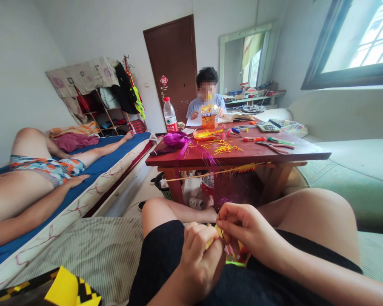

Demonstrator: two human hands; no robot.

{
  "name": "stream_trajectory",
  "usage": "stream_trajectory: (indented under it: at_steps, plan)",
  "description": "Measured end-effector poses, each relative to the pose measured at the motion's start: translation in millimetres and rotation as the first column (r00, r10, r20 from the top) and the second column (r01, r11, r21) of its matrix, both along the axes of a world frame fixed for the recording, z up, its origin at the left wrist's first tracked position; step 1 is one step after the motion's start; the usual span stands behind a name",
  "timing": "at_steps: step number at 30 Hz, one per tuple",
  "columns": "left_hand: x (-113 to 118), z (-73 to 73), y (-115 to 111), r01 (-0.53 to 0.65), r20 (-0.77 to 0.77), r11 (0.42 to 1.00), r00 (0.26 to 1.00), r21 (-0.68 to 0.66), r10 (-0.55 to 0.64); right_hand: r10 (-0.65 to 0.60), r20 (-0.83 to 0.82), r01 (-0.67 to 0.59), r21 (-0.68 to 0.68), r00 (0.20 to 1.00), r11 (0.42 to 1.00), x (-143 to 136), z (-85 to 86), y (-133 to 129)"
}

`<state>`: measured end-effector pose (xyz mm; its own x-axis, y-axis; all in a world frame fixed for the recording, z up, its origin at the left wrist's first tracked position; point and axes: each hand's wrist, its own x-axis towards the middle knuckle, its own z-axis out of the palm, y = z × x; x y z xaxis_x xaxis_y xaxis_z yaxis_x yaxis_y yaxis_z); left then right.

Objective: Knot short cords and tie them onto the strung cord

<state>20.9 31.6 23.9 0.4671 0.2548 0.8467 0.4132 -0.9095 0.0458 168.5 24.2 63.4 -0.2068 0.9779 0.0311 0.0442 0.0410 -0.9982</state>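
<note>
In front of my lap, my left hand point(200, 259) is closed, with a bit of something yellow showing at its fingers. My right hand point(242, 225) pinches a thin dark strand point(221, 231) that runs down to the left fingertips. The two hands almost touch, and what the left one grips is mostly hidden. Below them, between my legs, colourful items with a bright green edge point(235, 264) partly show. On the red table point(191, 159) ahead lie a bundle of shiny purple strands point(175, 140) and a pile of small yellow-and-red pieces point(227, 148).
The table also bears an orange tray point(206, 134), pliers point(274, 147), a red-capped bottle point(170, 117) and an orange drink bottle point(208, 117). A thin stick with yellow bits point(236, 169) juts along its near edge. One person point(217, 102) sits opposite; another lies on the bed point(115, 157).
</note>
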Motion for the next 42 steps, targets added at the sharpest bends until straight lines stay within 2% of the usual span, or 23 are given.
stream_trajectory:
  at_steps: [6, 10, 12, 13, 14, 15, 16, 18, 19, 20, 22, 23, 24, 26, 27, 28, 30, 32, 33, 35, 37, 39, 42]
  plan:
    - [-3, 1.0, 3, 0.076, -0.026, 0.994, 0.997, 0.076, -0.074, 0.041, -0.048, -0.044, -0.081, 0.998, 0.996, 0, -1.7, 3]
    - [-4, 7.2, 4, 0.088, -0.070, 0.995, 0.994, 0.043, -0.085, 0.068, -0.004, -0.068, -0.087, 0.998, 0.994, 1, 0.1, 4]
    - [-3, 12.3, 4, 0.075, -0.058, 0.995, 0.995, -0.067, -0.079, 0.021, 0.180, -0.028, 0.038, 0.983, 0.999, 3, 2.7, 3]
    - [-2, 15.5, 4, 0.066, -0.030, 0.984, 0.997, -0.168, -0.072, -0.030, 0.310, -0.024, 0.170, 0.950, 0.985, 4, 3.7, 2]
    - [-1, 19.1, 5, 0.063, 0.011, 0.950, 0.998, -0.307, -0.062, -0.097, 0.437, -0.066, 0.343, 0.894, 0.937, 7, 4.2, 1]
    - [1, 22.9, 5, 0.069, 0.062, 0.878, 0.997, -0.474, -0.045, -0.174, 0.541, -0.163, 0.518, 0.823, 0.840, 9, 4.0, 0]
    - [2, 26.6, 6, 0.095, 0.121, 0.759, 0.992, -0.644, -0.021, -0.253, 0.609, -0.295, 0.654, 0.752, 0.697, 12, 3.0, -1]
    - [5, 32.3, 9, 0.209, 0.251, 0.410, 0.967, -0.888, 0.052, -0.394, 0.650, -0.531, 0.759, 0.650, 0.376, 18, -0.7, -1]
    - [6, 33.8, 10, 0.291, 0.318, 0.219, 0.943, -0.931, 0.099, -0.450, 0.644, -0.598, 0.758, 0.619, 0.262, 20, -3.0, -1]
    - [6, 34.2, 11, 0.377, 0.380, 0.053, 0.913, -0.925, 0.149, -0.496, 0.628, -0.630, 0.752, 0.599, 0.192, 23, -5.2, -1]
    - [8, 32.4, 13, 0.508, 0.464, -0.175, 0.853, -0.843, 0.240, -0.545, 0.600, -0.645, 0.752, 0.586, 0.134, 26, -8.7, -2]
    - [8, 30.9, 13, 0.546, 0.486, -0.234, 0.831, -0.804, 0.272, -0.546, 0.594, -0.642, 0.756, 0.591, 0.128, 27, -9.6, -2]
    - [8, 29.3, 13, 0.567, 0.497, -0.259, 0.818, -0.782, 0.288, -0.534, 0.597, -0.635, 0.760, 0.599, 0.138, 27, -10.1, -2]
    - [9, 27.4, 11, 0.547, 0.497, -0.219, 0.832, -0.808, 0.245, -0.467, 0.636, -0.616, 0.756, 0.614, 0.220, 26, -9.6, -3]
    - [9, 27.2, 10, 0.512, 0.486, -0.142, 0.854, -0.847, 0.185, -0.418, 0.653, -0.586, 0.755, 0.631, 0.295, 25, -8.9, -3]
    - [9, 27.4, 9, 0.462, 0.457, -0.018, 0.882, -0.887, 0.117, -0.359, 0.662, -0.537, 0.746, 0.658, 0.393, 24, -8.0, -4]
    - [9, 27.9, 5, 0.328, 0.351, 0.299, 0.936, -0.896, 0.023, -0.226, 0.639, -0.383, 0.667, 0.735, 0.639, 21, -6.0, -5]
    - [9, 26.7, 1, 0.182, 0.237, 0.587, 0.971, -0.789, 0.017, -0.111, 0.537, -0.203, 0.492, 0.836, 0.847, 17, -4.0, -6]
    - [8, 25.2, -1, 0.117, 0.187, 0.694, 0.982, -0.710, 0.025, -0.058, 0.458, -0.137, 0.381, 0.887, 0.914, 15, -3.2, -6]
    - [7, 21.2, -3, 0.031, 0.097, 0.858, 0.995, -0.512, 0.022, 0.021, 0.263, -0.070, 0.179, 0.965, 0.981, 11, -2.1, -4]
    - [4, 17.7, -4, -0.003, 0.020, 0.954, 1.000, -0.300, 0.010, 0.074, 0.088, -0.076, 0.023, 0.993, 0.997, 8, -1.7, -1]
    - [0, 16.2, -3, 0.004, -0.056, 0.990, 0.998, -0.139, -0.012, 0.118, -0.012, -0.119, -0.084, 0.993, 0.989, 7, -1.7, 4]
    - [-4, 17.6, 0, 0.054, -0.153, 0.999, 0.987, -0.008, -0.055, 0.184, -0.073, -0.194, -0.165, 0.980, 0.967, 7, -1.2, 10]
